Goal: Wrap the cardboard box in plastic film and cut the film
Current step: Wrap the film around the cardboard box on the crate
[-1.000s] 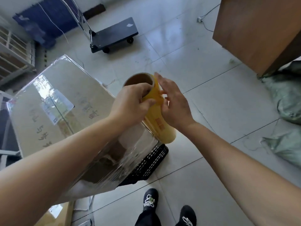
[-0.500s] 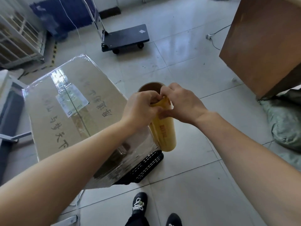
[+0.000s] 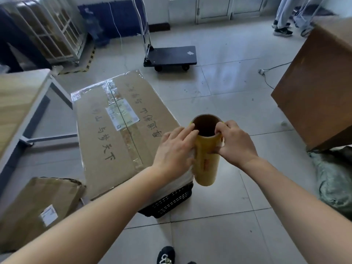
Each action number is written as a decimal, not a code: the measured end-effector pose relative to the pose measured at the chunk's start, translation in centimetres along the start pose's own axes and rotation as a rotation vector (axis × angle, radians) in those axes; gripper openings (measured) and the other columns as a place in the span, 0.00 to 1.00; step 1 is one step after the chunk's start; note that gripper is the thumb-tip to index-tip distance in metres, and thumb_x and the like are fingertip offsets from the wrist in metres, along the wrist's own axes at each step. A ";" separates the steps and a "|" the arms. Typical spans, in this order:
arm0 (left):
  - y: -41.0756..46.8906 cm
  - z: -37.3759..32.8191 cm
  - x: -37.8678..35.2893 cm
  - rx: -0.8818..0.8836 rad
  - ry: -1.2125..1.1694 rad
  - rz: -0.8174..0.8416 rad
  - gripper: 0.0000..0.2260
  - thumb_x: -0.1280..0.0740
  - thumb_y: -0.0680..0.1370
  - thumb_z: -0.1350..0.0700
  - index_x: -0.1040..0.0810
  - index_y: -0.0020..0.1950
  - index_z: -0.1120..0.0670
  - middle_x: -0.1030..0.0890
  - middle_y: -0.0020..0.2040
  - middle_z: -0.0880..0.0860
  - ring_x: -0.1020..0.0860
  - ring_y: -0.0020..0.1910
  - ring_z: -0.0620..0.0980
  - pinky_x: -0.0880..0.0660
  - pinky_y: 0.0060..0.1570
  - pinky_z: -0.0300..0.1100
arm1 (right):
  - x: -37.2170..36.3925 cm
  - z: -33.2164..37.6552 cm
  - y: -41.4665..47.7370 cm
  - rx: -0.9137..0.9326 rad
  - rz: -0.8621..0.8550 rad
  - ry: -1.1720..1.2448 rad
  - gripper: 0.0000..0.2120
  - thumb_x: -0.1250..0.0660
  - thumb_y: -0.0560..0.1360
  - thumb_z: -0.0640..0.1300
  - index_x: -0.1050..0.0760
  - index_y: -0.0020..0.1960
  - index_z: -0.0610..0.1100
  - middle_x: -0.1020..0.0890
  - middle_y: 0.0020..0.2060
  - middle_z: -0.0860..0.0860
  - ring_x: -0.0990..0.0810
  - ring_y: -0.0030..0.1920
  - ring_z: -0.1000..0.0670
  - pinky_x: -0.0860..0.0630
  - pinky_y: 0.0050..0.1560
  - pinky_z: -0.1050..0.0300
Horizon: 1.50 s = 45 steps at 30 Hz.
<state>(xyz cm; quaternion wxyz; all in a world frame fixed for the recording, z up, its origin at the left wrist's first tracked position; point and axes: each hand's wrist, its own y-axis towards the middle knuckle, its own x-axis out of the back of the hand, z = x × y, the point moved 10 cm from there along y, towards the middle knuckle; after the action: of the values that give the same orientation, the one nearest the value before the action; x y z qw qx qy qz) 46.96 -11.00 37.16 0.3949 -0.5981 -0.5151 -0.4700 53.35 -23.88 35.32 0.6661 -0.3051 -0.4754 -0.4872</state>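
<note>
Resting on a black crate (image 3: 171, 201) on the tiled floor (image 3: 228, 229), the cardboard box (image 3: 106, 145) lies just ahead of us. Its top, with dark handwritten characters and a white label (image 3: 122, 116), is glossy under clear plastic film (image 3: 85, 92). Just beside the box's near right corner we hold the yellow film roll (image 3: 206, 164) upright, its open brown core facing up at us. Our left grip (image 3: 175, 151) lies released against the roll's left side, straight fingers reaching up to the rim and pressing on it; its thumb is hidden. Our right grip (image 3: 236, 142) clasps the roll from the other side, fingers hooked over the rim and thumb pressed on the yellow wall. Whitish bunched film shows at the box corner, under our left wrist. One dark shoe (image 3: 165, 254) shows at the bottom edge. To the left lie a crumpled cardboard piece (image 3: 34, 202) with its own label and a wood-topped desk (image 3: 17, 100). Farther off stands a black platform trolley (image 3: 171, 55). To the right are a brown wooden cabinet (image 3: 316, 96), a green sack (image 3: 335, 183) at its foot, and another person's legs (image 3: 283, 14) at the top.
</note>
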 end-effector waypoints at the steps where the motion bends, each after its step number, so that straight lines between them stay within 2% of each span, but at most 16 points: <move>1: -0.6 0.8 -0.7 0.032 0.037 0.050 0.40 0.30 0.74 0.50 0.49 0.79 0.48 0.49 0.80 0.50 0.48 0.78 0.51 0.51 0.75 0.49 | -0.1 -0.1 0.0 -0.014 0.003 0.001 0.19 0.24 0.65 0.43 0.32 0.48 0.51 0.28 0.48 0.48 0.25 0.37 0.42 0.28 0.37 0.55; 3: -1.5 2.4 -1.4 0.109 0.080 0.102 0.44 0.31 0.74 0.53 0.59 0.79 0.49 0.58 0.81 0.51 0.54 0.79 0.50 0.54 0.76 0.49 | 0.0 0.0 0.0 -0.016 0.014 0.026 0.20 0.22 0.64 0.45 0.32 0.48 0.50 0.27 0.47 0.49 0.25 0.38 0.43 0.32 0.38 0.57; 4: -1.6 3.0 -1.7 0.136 0.102 0.117 0.43 0.32 0.75 0.55 0.59 0.79 0.51 0.58 0.81 0.51 0.54 0.79 0.50 0.55 0.77 0.50 | 0.0 0.1 0.0 -0.007 0.023 0.036 0.21 0.21 0.63 0.47 0.31 0.48 0.49 0.27 0.47 0.49 0.25 0.38 0.43 0.33 0.39 0.57; 8: -1.5 3.8 -2.1 0.151 0.184 0.104 0.33 0.36 0.76 0.60 0.46 0.79 0.54 0.47 0.80 0.51 0.49 0.79 0.51 0.48 0.76 0.52 | 0.1 0.3 0.1 0.030 0.015 0.067 0.24 0.20 0.61 0.50 0.29 0.48 0.47 0.26 0.48 0.48 0.23 0.40 0.43 0.32 0.40 0.57; 14: -1.6 4.1 -1.6 0.160 0.203 0.077 0.28 0.40 0.79 0.61 0.43 0.78 0.52 0.45 0.80 0.48 0.46 0.78 0.49 0.41 0.72 0.52 | 0.2 0.3 0.1 0.049 -0.012 0.095 0.24 0.19 0.60 0.51 0.28 0.47 0.46 0.26 0.47 0.47 0.24 0.41 0.45 0.33 0.41 0.58; 19: -1.9 4.2 -1.4 0.140 0.216 0.087 0.29 0.41 0.78 0.62 0.43 0.78 0.51 0.46 0.80 0.47 0.46 0.78 0.48 0.41 0.72 0.51 | 0.2 0.4 0.0 0.056 -0.020 0.114 0.23 0.19 0.59 0.51 0.28 0.46 0.47 0.26 0.46 0.47 0.24 0.41 0.45 0.34 0.41 0.59; 26: -3.8 5.7 -1.4 0.113 0.277 0.120 0.30 0.37 0.78 0.55 0.44 0.79 0.50 0.46 0.80 0.46 0.46 0.78 0.47 0.43 0.72 0.50 | -0.4 2.5 -1.1 0.082 -0.009 0.142 0.24 0.19 0.58 0.52 0.27 0.46 0.47 0.24 0.46 0.47 0.23 0.41 0.45 0.30 0.42 0.57; 30: -5.7 7.4 -1.1 0.091 0.286 0.155 0.33 0.34 0.76 0.53 0.45 0.79 0.49 0.46 0.80 0.46 0.46 0.78 0.47 0.46 0.72 0.48 | -1.2 4.7 -2.4 0.095 -0.011 0.149 0.23 0.19 0.59 0.52 0.27 0.46 0.47 0.25 0.46 0.48 0.24 0.41 0.46 0.32 0.41 0.58; 36: -9.2 9.9 -0.3 0.060 0.280 0.201 0.34 0.35 0.76 0.54 0.47 0.79 0.49 0.48 0.80 0.45 0.48 0.79 0.46 0.48 0.73 0.49 | -2.5 8.2 -4.8 0.076 -0.015 0.145 0.23 0.19 0.59 0.53 0.27 0.46 0.48 0.27 0.45 0.50 0.25 0.39 0.47 0.34 0.40 0.59; 45: -14.7 14.0 0.7 -0.016 0.280 0.184 0.33 0.39 0.77 0.62 0.47 0.79 0.47 0.47 0.80 0.44 0.49 0.78 0.43 0.49 0.74 0.51 | -4.5 14.3 -9.3 0.017 -0.049 0.114 0.24 0.20 0.59 0.55 0.27 0.46 0.47 0.28 0.44 0.49 0.27 0.37 0.47 0.35 0.39 0.59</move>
<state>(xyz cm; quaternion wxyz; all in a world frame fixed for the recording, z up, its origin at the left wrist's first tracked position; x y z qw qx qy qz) 34.68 4.86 34.23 0.4995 -0.5747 -0.3944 -0.5145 39.47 -12.94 35.76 0.6824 -0.2593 -0.4483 -0.5159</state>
